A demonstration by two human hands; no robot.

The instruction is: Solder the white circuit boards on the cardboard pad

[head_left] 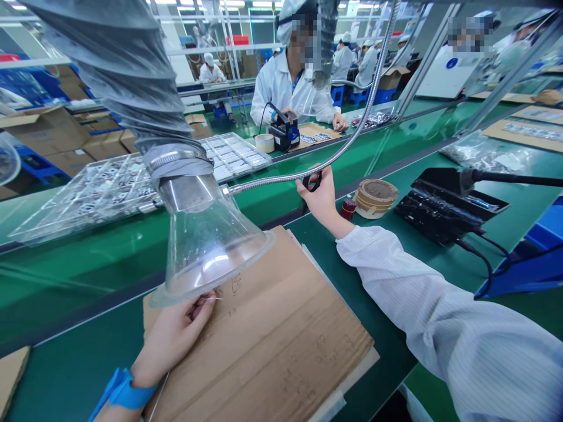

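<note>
Bright, cool light comes from ceiling lamps (263, 4), glare streaks the clear plastic hood (211, 246), and the view stretches toward its edges.

Above our bench (396, 340) we have a grey duct (118, 76) ending in a clear hood (220, 246), and a metal hose (373, 97) curves up to the right. On our right a dark red spool (348, 208) stands just beside a tan roll (376, 199), with a black stand (435, 208) farther along and clear bags (488, 153) behind it. Across from us we see a divided tray (229, 155), a black device (287, 135) beside a pale roll (264, 143), and a co-worker (275, 88) in white. Cartons (48, 138) sit at far left.
</note>
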